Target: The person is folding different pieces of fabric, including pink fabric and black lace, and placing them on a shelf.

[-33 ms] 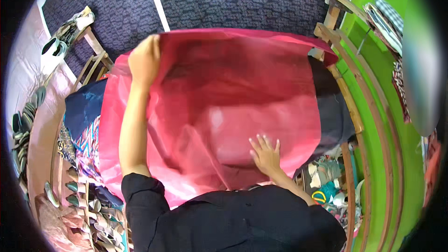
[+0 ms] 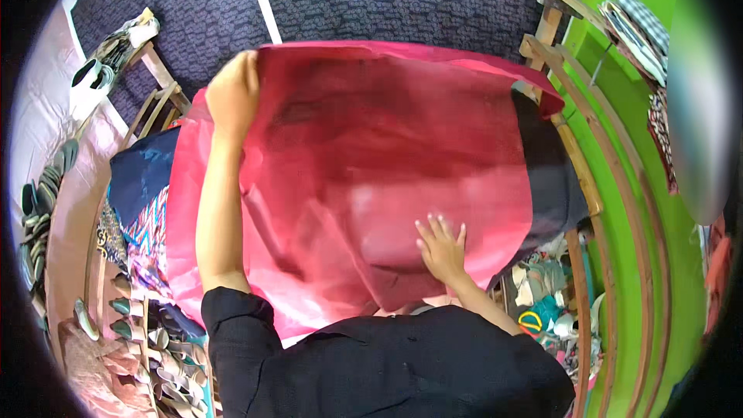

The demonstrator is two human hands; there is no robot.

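A large sheet of red cloth [image 2: 418,155] spreads across the surface before me, wrinkled on the left and in the middle. My left hand [image 2: 234,93] is raised at the cloth's far left corner, closed in a fist around its edge. Lower right of centre, my right hand [image 2: 443,251] rests on the cloth, palm down with fingers spread. Black fabric [image 2: 548,162] sticks out from beneath on the right. Navy fabric [image 2: 143,170] and a patterned colourful cloth [image 2: 147,224] show past the left edge.
Wooden rails [image 2: 628,186] curve along the green wall at right. Several shoes [image 2: 174,368] sit on a rack at lower left. Mixed small items [image 2: 551,310] lie at lower right. A dark patterned sheet [image 2: 418,0] hangs behind, and folded clothes [image 2: 635,39] rest at upper right.
My left hand has shifted slightly up and to the left with the cloth's edge. My right hand has slid slightly away from me, and the cloth's folds have shifted.
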